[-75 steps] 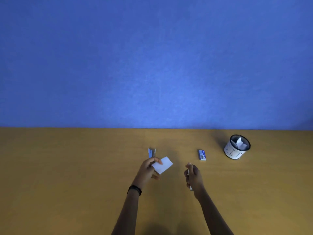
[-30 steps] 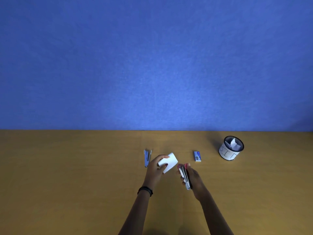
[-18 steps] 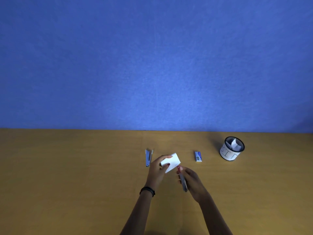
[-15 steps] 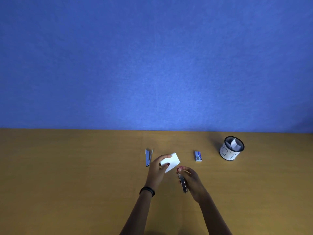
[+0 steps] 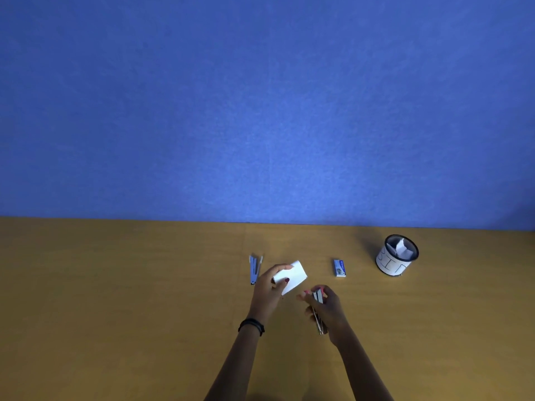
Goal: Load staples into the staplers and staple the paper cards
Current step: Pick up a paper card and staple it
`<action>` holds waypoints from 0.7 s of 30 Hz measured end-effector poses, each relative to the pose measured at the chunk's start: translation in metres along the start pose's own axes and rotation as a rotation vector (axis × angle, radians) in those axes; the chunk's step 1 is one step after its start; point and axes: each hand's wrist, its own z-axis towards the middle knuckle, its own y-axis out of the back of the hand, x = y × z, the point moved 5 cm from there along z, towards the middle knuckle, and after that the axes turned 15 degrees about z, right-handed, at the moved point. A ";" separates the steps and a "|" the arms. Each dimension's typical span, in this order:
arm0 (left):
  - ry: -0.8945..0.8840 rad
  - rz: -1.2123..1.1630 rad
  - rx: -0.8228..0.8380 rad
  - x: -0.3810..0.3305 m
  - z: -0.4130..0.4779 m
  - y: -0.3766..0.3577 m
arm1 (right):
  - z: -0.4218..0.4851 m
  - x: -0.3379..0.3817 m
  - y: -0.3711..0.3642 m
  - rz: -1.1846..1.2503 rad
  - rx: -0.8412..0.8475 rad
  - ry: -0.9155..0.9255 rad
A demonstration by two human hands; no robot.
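Now right hand (image 5: 331, 314) tilts stapler (image 5: 318, 298) upward; left hand (image 5: 267, 293) still holds card (image 5: 293, 277).

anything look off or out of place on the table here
Only the blue stapler left of the card: it lies on the table with its arms splayed in a narrow V, not closed. Nothing looks spilled or damaged.

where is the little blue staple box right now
In the head view the staple box lies on the table right of centre, between the paper card in the left hand and the white bin cup.
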 end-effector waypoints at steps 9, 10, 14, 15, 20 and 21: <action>0.009 0.017 -0.006 0.002 0.003 0.000 | -0.003 0.005 -0.013 -0.072 0.086 -0.029; 0.010 0.018 -0.007 0.003 0.003 0.000 | -0.003 0.004 -0.014 -0.035 0.090 -0.069; 0.012 0.027 -0.002 0.004 0.006 -0.001 | -0.004 0.000 -0.017 0.098 0.132 -0.155; 0.005 0.035 -0.002 0.004 0.007 -0.002 | -0.004 0.000 -0.017 0.087 0.154 -0.140; -0.005 0.043 0.002 0.008 0.010 -0.005 | -0.009 0.006 -0.020 0.074 0.270 -0.025; -0.002 0.041 0.002 0.009 0.010 -0.006 | -0.009 0.008 -0.021 0.084 0.262 -0.015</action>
